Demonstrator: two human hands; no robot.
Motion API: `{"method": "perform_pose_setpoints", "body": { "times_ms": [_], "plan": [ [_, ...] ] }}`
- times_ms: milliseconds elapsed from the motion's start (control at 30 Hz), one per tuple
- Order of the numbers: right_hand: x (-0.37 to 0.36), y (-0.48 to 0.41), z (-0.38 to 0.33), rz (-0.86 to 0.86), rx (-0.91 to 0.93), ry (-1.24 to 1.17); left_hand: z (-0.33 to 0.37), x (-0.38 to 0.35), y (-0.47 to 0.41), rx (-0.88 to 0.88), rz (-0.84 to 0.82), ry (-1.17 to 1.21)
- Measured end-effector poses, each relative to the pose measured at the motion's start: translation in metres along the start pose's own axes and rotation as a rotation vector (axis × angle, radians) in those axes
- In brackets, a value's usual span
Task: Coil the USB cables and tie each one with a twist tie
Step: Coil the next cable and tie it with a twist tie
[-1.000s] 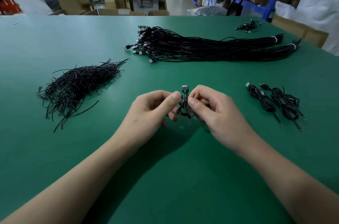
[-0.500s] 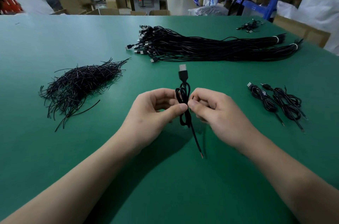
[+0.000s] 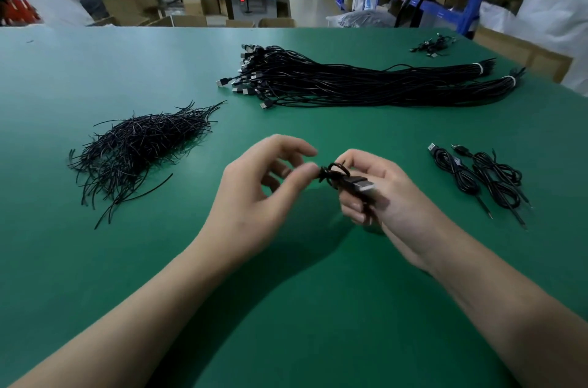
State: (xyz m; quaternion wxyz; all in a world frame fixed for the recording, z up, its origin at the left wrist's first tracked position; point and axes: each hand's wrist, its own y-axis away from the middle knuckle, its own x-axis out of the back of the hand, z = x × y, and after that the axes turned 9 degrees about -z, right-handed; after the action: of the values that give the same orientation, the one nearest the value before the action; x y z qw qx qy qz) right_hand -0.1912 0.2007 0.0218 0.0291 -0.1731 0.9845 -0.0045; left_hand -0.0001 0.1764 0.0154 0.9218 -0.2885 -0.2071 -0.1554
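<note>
Over the middle of the green bench (image 3: 286,308), my right hand (image 3: 391,193) gripped a coiled black USB cable (image 3: 337,176), my left hand (image 3: 254,193) pinching its end, while two tied black coils (image 3: 477,177) lay toward the right edge and the big uncoiled bundle (image 3: 350,85) by the far edge was left to do.

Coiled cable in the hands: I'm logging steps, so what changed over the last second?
The coiled cable swung from upright to sideways, its plug now pointing right over the right hand, which holds it. The left hand pinches the coil's left end, fingers spread wider. The twist-tie pile, long cable bundle and two tied cables stayed put.
</note>
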Motion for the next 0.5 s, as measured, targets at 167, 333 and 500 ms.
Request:
{"method": "perform_pose_setpoints", "body": {
  "times_ms": [167,333,500],
  "plan": [
    [-0.0045,-0.001,0.0042,0.148,0.239,0.64,-0.0005,-0.0043,-0.0008,0.416,-0.219,0.398],
    [-0.0055,0.0004,0.0051,0.205,0.274,0.772,-0.0026,-0.0059,0.0004,0.362,-0.21,0.386],
    [-0.005,-0.0006,0.0,0.102,0.071,0.504,-0.0013,-0.0052,0.0015,0.23,-0.137,0.058]
  ]
}}
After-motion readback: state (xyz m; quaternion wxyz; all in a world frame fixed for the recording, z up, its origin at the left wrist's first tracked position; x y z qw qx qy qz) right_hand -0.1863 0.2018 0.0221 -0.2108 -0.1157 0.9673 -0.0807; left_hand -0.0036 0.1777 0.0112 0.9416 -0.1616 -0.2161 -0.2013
